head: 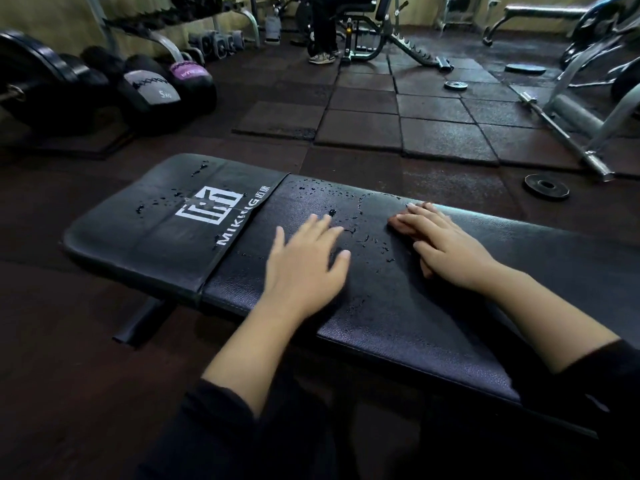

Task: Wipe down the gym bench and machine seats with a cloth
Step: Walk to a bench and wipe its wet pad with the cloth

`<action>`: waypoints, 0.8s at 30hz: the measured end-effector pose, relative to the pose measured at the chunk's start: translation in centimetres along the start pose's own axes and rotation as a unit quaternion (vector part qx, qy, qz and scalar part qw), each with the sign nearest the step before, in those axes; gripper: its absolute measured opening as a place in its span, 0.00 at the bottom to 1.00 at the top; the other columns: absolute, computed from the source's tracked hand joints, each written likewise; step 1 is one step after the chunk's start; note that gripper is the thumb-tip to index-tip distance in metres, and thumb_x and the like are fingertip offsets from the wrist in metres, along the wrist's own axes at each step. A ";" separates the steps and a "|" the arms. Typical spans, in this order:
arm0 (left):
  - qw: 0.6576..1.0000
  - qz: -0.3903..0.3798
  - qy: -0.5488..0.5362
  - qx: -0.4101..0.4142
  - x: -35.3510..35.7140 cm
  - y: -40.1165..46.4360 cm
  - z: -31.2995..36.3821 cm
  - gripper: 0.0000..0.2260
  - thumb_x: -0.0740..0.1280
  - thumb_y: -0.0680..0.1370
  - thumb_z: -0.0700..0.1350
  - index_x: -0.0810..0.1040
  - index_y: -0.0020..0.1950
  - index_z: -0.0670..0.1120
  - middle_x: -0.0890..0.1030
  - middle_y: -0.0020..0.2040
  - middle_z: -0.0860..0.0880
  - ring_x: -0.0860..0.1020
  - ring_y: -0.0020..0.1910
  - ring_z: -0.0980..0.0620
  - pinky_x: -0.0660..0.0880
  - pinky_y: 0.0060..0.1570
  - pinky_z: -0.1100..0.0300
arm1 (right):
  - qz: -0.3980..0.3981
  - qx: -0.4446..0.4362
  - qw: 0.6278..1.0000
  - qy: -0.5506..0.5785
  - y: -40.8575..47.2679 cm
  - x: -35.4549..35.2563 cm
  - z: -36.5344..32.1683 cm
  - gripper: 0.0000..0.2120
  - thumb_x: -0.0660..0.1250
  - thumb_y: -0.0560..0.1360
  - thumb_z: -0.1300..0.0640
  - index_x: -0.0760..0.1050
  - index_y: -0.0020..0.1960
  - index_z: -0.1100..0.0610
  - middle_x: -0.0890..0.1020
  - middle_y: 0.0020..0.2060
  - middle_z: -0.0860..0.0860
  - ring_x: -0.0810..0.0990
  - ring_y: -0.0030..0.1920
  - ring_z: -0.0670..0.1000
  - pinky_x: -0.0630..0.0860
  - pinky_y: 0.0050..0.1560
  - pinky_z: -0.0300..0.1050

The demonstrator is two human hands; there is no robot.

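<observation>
Under the right hand (446, 244), on the far half of the bench pad: one cloth (398, 224), reddish-brown, mostly hidden, a small edge showing beyond the fingertips; the fingers lie straight and flat on top of it, pressing it to the pad, not curled around it. Beside it, toward the logo end: left hand (306, 258), fingers straight and spread, holding nothing, slightly blurred; whether the palm touches the pad cannot be told. Both forearms bare, dark sleeves pushed up near the elbows at the lower edge of the view. Beneath both hands: gym bench (398, 306), black textured padding, running from lower right to upper left, with a smooth black cover (156, 220) over its far-left end bearing a white square logo and white lettering. Water droplets (311, 188) scattered across the cover and the pad between and beyond the hands. On the floor, left background: medicine balls (152, 90), one grey-panelled and marked 5 kg, one purple-panelled, next to a loaded barbell plate (31, 77). Centre background: rubber floor tiles (429, 112), an adjustable bench, and a person's legs and shoes (322, 57). Right: two loose weight plates (546, 186), a bare bar (561, 133), grey machine frames.
</observation>
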State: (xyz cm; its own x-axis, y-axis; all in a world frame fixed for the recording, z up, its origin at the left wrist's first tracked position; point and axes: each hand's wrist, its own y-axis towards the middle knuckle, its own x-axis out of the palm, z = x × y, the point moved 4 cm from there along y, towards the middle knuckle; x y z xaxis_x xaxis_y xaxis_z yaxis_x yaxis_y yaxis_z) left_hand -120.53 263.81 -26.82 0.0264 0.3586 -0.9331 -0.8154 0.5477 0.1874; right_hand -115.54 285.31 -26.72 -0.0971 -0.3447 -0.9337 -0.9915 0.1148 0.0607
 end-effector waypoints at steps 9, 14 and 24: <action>0.993 -0.054 0.079 -0.071 -1.0 -0.1 -7.6 0.23 0.46 0.81 0.62 0.51 0.77 0.64 0.49 0.79 0.59 0.46 0.77 0.59 0.40 0.75 0.43 | -0.004 0.023 1.000 -0.007 0.7 0.3 -0.4 0.26 0.54 0.80 0.58 0.52 0.76 0.46 0.52 0.76 0.43 0.45 0.76 0.45 0.42 0.75 0.41; 0.992 -0.047 0.084 -0.076 -0.9 0.1 -7.5 0.22 0.45 0.82 0.61 0.51 0.77 0.66 0.49 0.79 0.60 0.46 0.77 0.60 0.42 0.74 0.42 | -0.019 0.000 1.000 -0.018 0.8 1.0 -2.3 0.23 0.53 0.81 0.53 0.53 0.75 0.45 0.53 0.76 0.43 0.45 0.76 0.46 0.42 0.75 0.42; 0.994 -0.034 0.078 -0.074 -0.6 0.3 -8.0 0.21 0.45 0.82 0.59 0.52 0.76 0.65 0.50 0.79 0.60 0.48 0.77 0.61 0.43 0.74 0.41 | -0.059 -0.302 0.949 -0.072 -8.8 4.6 -11.4 0.21 0.48 0.81 0.50 0.58 0.74 0.43 0.58 0.75 0.40 0.50 0.76 0.46 0.52 0.75 0.46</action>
State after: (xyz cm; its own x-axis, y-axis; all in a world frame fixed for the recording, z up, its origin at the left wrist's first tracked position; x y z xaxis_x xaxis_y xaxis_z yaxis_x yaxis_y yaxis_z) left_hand -125.41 257.72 -28.63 0.0041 0.1963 -0.9805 -0.8912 0.4454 0.0855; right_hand -108.20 272.15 -27.51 -0.0125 -0.1867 -0.9823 -0.8675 -0.4866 0.1035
